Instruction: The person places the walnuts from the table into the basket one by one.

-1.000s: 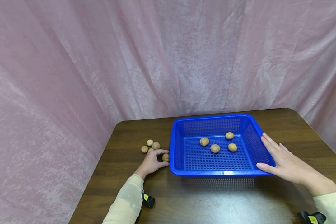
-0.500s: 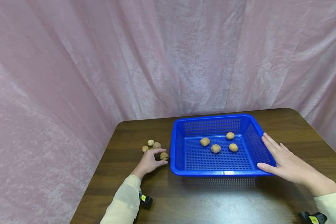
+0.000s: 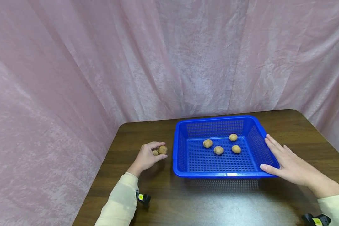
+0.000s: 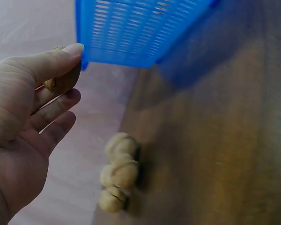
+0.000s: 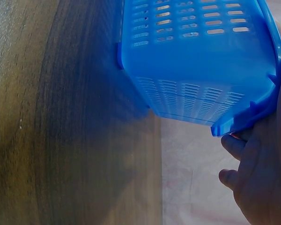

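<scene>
My left hand (image 3: 159,150) pinches a walnut (image 3: 163,149) between thumb and fingers, lifted just above the table, left of the blue basket (image 3: 183,171). In the left wrist view the held walnut (image 4: 62,83) shows behind the thumb (image 4: 61,58), and three walnuts (image 4: 119,171) lie in a row on the wood below. Most of these are hidden behind the hand in the head view. Several walnuts (image 3: 218,150) lie in the basket. My right hand (image 3: 266,153) rests with straight fingers along the basket's right rim, thumb at the front corner. Its fingertips (image 5: 234,143) sit under the rim (image 5: 243,123).
The dark wooden table (image 3: 214,204) is backed by a pink curtain (image 3: 169,62) on the far and left sides. The rounded left corner of the table lies just beyond my left hand. A small black clip (image 3: 143,198) hangs at my left sleeve.
My left hand closed on a walnut beside the basket, lifted it off the table and drew it slightly left and back over the other walnuts. My right hand and the basket stayed put.
</scene>
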`<state>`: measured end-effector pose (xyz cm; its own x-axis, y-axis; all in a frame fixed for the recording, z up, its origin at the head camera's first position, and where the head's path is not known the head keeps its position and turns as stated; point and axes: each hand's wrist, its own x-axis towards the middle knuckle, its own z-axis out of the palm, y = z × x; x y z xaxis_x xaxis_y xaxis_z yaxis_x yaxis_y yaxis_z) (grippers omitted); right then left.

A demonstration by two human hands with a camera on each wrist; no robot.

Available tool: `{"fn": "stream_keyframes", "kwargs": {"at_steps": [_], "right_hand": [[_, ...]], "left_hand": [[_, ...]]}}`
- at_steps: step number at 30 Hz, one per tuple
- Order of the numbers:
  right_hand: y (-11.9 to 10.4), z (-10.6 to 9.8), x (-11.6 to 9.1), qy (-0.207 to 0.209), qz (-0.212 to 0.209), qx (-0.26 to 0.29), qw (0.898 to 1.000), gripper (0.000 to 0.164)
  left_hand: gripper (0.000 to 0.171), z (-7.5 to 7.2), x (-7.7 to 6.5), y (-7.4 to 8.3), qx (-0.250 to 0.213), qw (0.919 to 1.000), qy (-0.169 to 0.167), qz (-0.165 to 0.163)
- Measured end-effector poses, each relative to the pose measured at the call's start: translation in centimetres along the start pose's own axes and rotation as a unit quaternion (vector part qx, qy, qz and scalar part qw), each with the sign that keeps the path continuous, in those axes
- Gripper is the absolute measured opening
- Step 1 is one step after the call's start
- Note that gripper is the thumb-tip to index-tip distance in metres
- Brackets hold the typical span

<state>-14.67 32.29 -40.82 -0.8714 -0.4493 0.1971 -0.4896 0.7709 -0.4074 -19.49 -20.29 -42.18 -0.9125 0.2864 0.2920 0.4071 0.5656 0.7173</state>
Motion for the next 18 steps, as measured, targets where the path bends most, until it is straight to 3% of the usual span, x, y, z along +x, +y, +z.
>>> {"fn": "stream_keyframes", "kwargs": {"at_steps": [8,18], "right_hand": [[0.0,-0.1,0.1,0.003,-0.007,0.001,1.0,0.093],[0.0,0.0,0.1,0.008,-0.003,0.006,1.0,0.092]], "left_hand": [[0.047,-2.0,1.4,2.6,0.014,0.9997,0.001,0.019],[0.048,-3.9,4.1,5.6,0.077,0.9953,0.011,0.058]]}}
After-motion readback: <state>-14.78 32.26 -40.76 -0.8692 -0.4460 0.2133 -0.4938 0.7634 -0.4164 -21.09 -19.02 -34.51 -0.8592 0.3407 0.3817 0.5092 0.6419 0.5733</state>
